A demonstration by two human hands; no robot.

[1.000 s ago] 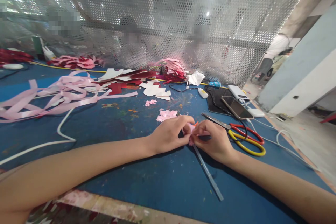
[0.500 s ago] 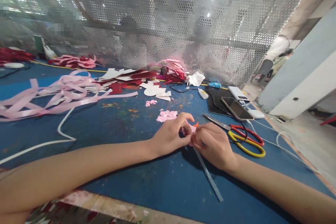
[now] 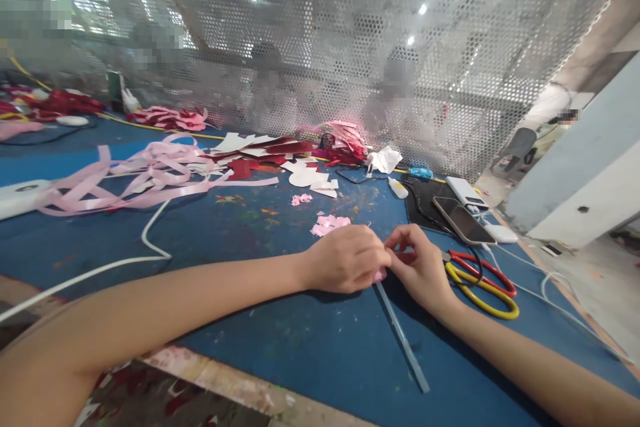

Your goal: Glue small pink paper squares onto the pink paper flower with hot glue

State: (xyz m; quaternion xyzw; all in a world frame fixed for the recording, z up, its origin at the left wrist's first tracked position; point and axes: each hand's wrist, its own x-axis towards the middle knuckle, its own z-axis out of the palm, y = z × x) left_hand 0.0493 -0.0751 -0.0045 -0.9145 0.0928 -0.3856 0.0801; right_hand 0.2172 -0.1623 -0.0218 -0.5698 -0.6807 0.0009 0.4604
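Note:
My left hand (image 3: 347,259) is closed, its back turned up, around a small pink piece (image 3: 380,275) that peeks out under its fingers. Against its fingertips, my right hand (image 3: 417,263) pinches with thumb and forefinger; what lies in that pinch is hidden. A translucent rod (image 3: 403,337), like a glue stick, slants down from below the pink piece. Just beyond my left hand lies a little heap of pink cut pieces (image 3: 330,223). Scissors (image 3: 483,283) with one red and one yellow handle lie right of my right hand, their blades mostly hidden behind it.
Pink ribbon (image 3: 125,177) lies tangled at left, beside a white cord (image 3: 150,240). White cut pieces (image 3: 305,175) and red strips are at the back. A glue bottle (image 3: 399,188), phone (image 3: 463,220) and power bank (image 3: 465,192) sit at right. Perforated sheeting (image 3: 325,47) hangs behind.
My left hand has rolled over, its back now up and covering most of the pink piece. My right hand has turned so its thumb and fingers show. The view has shifted slightly.

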